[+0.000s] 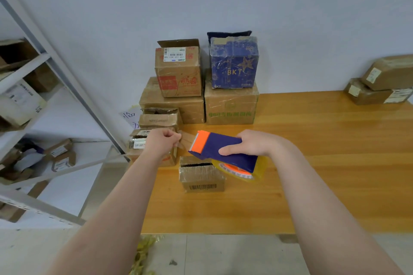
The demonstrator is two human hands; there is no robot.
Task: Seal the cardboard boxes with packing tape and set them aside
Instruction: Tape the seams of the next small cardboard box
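Observation:
My right hand [250, 144] grips a purple and orange tape dispenser [221, 149] holding a roll of clear yellowish tape [241, 171]. It hovers just above a small cardboard box [201, 176] on the wooden table [312, 163]; the box's top shows a dark gap. My left hand [162, 140] pinches the free end of the tape strip [186, 140], stretched left from the dispenser's orange mouth. Behind my left hand, small boxes [156, 138] are stacked at the table's left edge.
Larger boxes [231, 105] stand stacked against the wall, one blue box [233, 62] on top. Two more boxes [380, 87] lie at the far right. A metal shelf [33, 118] with parcels stands left. Crumpled tape scraps [145, 250] lie on the floor.

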